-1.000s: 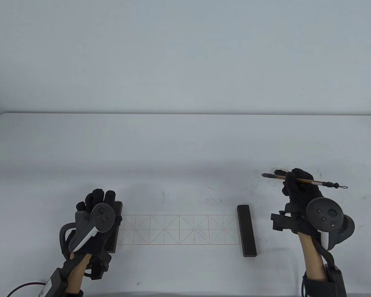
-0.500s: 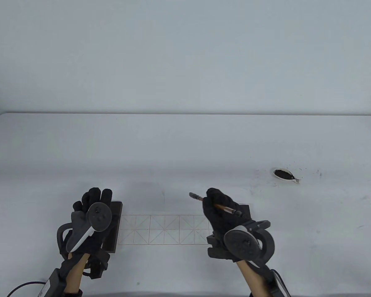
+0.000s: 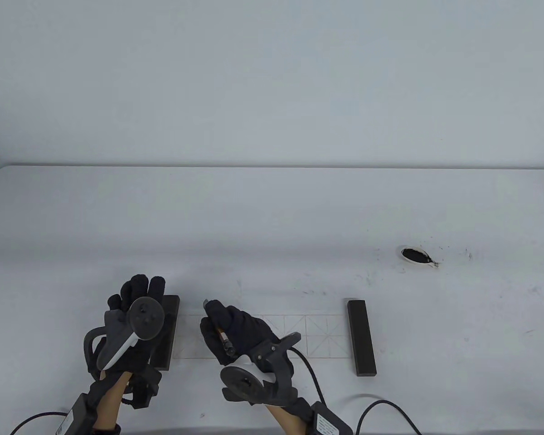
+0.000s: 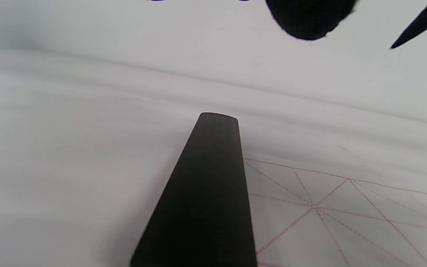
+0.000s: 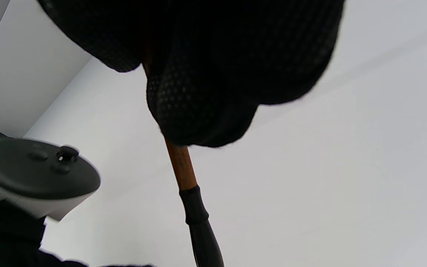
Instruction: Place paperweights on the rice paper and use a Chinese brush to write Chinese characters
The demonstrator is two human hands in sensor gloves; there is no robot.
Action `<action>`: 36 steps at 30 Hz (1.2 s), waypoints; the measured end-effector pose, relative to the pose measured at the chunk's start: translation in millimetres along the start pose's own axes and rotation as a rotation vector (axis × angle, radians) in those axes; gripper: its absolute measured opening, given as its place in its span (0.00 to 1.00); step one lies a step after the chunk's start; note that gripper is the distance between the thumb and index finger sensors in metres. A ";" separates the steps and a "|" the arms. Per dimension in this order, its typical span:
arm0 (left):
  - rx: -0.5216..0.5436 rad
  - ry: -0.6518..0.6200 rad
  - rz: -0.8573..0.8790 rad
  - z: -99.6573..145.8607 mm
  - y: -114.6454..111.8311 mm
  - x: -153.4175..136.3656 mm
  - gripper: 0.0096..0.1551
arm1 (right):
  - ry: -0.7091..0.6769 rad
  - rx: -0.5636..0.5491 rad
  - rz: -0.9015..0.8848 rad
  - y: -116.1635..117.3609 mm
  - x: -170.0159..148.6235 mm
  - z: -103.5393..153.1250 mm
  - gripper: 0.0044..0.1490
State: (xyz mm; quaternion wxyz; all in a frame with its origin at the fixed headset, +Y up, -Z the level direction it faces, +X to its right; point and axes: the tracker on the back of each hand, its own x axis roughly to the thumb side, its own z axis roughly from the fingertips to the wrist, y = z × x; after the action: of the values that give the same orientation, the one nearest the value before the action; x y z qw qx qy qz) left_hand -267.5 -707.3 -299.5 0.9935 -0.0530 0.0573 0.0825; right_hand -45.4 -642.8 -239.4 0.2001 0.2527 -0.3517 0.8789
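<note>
On the white surface (image 3: pixel 272 213) the rice paper (image 3: pixel 317 335), a long strip ruled with red grid squares, lies along the near edge, its middle hidden under my right hand; the left paperweight (image 3: pixel 170 331), a dark bar, lies on the strip's left end, running near to far, and the right paperweight (image 3: pixel 361 337), its twin, lies across the right end; my left hand (image 3: pixel 133 326) rests over the left paperweight, fingers straight and pointing to the far side, its grip spread and holding nothing, the tracker strapped over its back; my right hand (image 3: pixel 235 335) hangs over the left part of the paper, just right of the left paperweight, its grip curled round the brush (image 3: pixel 222 337) and pinching the brown shaft; in the right wrist view the shaft runs down out of my gloved fingers (image 5: pixel 198 92) to a dark collar, and the tip is cut off by the lower edge, so I cannot tell whether it touches the paper; far to the right, well apart from the paper, sits the small white ink dish (image 3: pixel 417 256) holding black ink, with dark specks scattered on the surface around it.
</note>
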 end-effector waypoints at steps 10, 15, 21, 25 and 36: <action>0.001 -0.001 0.003 0.1 0.2 0.1 0.50 | -0.055 0.159 0.004 41.0 10.6 22.2 0.24; -0.002 -0.003 0.001 0.2 0.1 0.4 0.50 | -0.068 0.199 0.011 47.8 13.0 26.7 0.24; -0.003 -0.004 0.000 0.2 0.0 0.6 0.50 | -0.074 0.215 0.013 49.8 14.2 28.0 0.25; -0.003 -0.004 0.000 0.2 0.0 0.6 0.50 | -0.078 0.219 0.017 50.0 14.6 28.0 0.25; -0.011 -0.005 -0.002 0.8 0.3 0.8 0.50 | -0.082 0.231 0.021 49.9 15.4 27.5 0.26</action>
State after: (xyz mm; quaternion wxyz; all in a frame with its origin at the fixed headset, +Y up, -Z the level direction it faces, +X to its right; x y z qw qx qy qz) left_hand -266.7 -706.7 -298.8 0.9934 -0.0581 0.0544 0.0822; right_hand -75.6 -693.5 -239.0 0.1459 0.3059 -0.2584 0.9046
